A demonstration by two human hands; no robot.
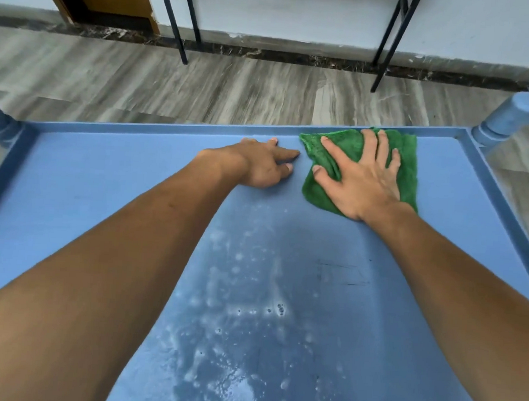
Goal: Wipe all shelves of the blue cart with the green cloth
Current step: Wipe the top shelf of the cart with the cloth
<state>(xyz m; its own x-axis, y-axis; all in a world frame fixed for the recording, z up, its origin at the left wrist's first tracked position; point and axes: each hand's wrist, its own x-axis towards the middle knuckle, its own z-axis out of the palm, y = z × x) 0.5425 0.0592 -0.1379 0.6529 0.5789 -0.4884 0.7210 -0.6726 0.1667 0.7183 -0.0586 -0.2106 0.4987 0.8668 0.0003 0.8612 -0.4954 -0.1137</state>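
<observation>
The crumpled green cloth (408, 175) lies near the far rim of the wet blue cart (72, 188) shelf. The right hand (362, 181) presses it with flat, spread fingers (372, 145). The left hand (263, 166) rests beside it, fingers loosely extended.

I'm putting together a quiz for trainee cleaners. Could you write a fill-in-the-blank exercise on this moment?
1. The right hand presses a cloth coloured ____.
2. The left hand rests on the cart's shelf, holding ____.
3. The cloth lies near the shelf's far ____ corner.
4. Droplets wet the shelf ____ the two forearms.

Missing words: green; nothing; right; between.
</observation>
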